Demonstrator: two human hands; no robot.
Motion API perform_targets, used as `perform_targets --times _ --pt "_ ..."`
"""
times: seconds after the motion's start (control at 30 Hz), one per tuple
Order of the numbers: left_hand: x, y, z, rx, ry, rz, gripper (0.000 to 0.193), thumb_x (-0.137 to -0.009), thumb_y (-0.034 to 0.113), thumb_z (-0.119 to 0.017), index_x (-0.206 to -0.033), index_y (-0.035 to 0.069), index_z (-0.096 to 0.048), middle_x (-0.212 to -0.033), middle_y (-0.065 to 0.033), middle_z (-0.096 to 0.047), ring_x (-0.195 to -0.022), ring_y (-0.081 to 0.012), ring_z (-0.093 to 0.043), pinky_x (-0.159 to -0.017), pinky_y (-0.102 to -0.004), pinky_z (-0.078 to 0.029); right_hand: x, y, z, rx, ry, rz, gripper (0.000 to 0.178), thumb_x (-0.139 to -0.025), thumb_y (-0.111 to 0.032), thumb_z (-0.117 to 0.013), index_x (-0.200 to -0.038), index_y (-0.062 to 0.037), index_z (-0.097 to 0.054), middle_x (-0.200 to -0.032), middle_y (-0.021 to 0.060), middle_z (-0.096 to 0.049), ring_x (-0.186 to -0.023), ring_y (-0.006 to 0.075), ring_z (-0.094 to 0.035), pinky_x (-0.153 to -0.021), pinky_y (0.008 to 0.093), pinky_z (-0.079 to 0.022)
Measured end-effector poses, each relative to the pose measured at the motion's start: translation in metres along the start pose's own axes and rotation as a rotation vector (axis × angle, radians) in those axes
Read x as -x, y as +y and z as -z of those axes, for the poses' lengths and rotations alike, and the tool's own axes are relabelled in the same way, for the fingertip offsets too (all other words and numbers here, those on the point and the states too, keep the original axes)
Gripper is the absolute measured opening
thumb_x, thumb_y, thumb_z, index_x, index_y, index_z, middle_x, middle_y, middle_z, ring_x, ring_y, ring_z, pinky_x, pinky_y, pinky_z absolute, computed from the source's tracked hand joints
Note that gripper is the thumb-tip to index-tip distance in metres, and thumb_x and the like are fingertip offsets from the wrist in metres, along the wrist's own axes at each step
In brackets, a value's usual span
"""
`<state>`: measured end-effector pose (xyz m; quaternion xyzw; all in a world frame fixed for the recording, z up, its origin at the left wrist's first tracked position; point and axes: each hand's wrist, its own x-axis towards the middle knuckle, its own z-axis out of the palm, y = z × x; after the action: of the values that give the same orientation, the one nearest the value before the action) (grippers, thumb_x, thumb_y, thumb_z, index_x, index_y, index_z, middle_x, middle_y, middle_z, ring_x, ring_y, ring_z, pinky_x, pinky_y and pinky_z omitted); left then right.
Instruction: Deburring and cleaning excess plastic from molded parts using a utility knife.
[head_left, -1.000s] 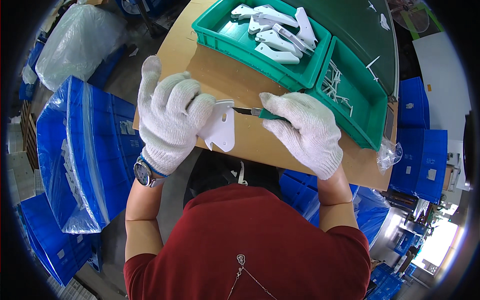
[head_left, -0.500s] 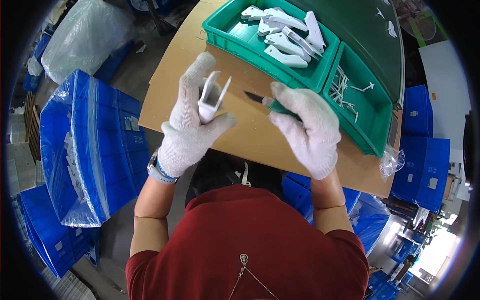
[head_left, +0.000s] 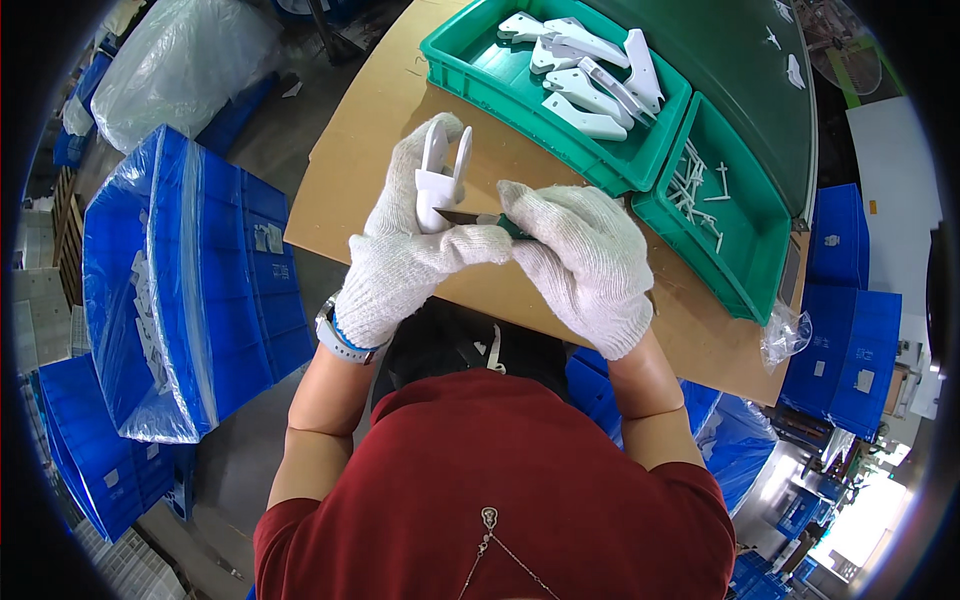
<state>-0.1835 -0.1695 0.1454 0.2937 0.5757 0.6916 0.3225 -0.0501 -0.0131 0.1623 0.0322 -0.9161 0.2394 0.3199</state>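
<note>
In my gloved left hand [head_left: 400,240] I grip a white forked plastic part [head_left: 436,190], its two prongs pointing away from me. My gloved right hand [head_left: 590,260] is closed round the green handle of a small knife [head_left: 470,217]. The dark blade lies against the lower end of the plastic part, just above my left thumb. Both hands are over the brown tabletop [head_left: 340,190]. Beyond them, a green tray [head_left: 520,125] holds several white handle-shaped plastic parts [head_left: 590,85].
A second green tray [head_left: 745,250] with thin white plastic sprues [head_left: 690,185] stands to the right. A clear plastic bag [head_left: 785,335] lies at the table's right corner. Large blue bins [head_left: 220,290] lined with plastic stand on the left; further blue bins [head_left: 835,330] are at right.
My right hand has moved left, bringing the knife blade from apart to against the white part. My left hand has turned the part slightly and shifted a little right.
</note>
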Motion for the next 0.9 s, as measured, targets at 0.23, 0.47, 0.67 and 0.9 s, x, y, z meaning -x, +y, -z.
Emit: perform_targets --times 0.23,0.47,0.67,0.9 --pt "-0.003 -0.011 -0.004 -0.016 0.112 -0.038 0.101 -0.079 0.011 -0.091 -0.158 0.004 -0.028 -0.157 -0.0149 -0.041 -0.136 -0.0211 -0.05 -0.098 -0.0346 -0.058 -0.001 -0.006 -0.006 0.068 0.036 -0.04 0.038 -0.083 -0.014 -0.078 -0.119 -0.0047 -0.072 -0.101 0.0112 -0.073 -0.089 0.0313 -0.069 -0.079 0.0413 -0.054" --pt "-0.005 -0.024 -0.008 0.004 0.165 -0.147 0.101 -0.079 0.015 -0.091 -0.156 0.002 -0.028 -0.155 -0.0143 -0.042 -0.139 -0.0236 -0.048 -0.1 -0.0357 -0.057 0.0 0.0 -0.011 0.092 0.067 0.027 0.043 -0.083 -0.011 -0.078 -0.125 -0.0061 -0.069 -0.098 0.0083 -0.07 -0.081 0.0293 -0.066 -0.071 0.0406 -0.053" --pt "-0.005 -0.023 -0.011 0.069 0.227 -0.169 0.102 -0.078 0.019 -0.092 -0.156 0.003 -0.03 -0.149 -0.0136 -0.047 -0.137 -0.024 -0.051 -0.096 -0.0342 -0.059 -0.001 0.0 -0.012 0.09 0.082 0.019 0.043 -0.083 -0.011 -0.078 -0.124 -0.0068 -0.069 -0.099 0.0081 -0.07 -0.081 0.0292 -0.066 -0.071 0.0403 -0.053" --pt "-0.003 -0.015 0.011 0.577 0.134 -0.2 0.075 -0.088 0.019 -0.079 -0.15 0.004 -0.04 -0.119 -0.0114 -0.063 -0.109 -0.0272 -0.068 -0.107 -0.0508 -0.052 0.004 0.004 -0.01 -0.147 0.131 -0.106 0.039 -0.08 -0.009 -0.082 -0.117 -0.0052 -0.071 -0.094 0.0111 -0.07 -0.081 0.031 -0.068 -0.072 0.0393 -0.055"
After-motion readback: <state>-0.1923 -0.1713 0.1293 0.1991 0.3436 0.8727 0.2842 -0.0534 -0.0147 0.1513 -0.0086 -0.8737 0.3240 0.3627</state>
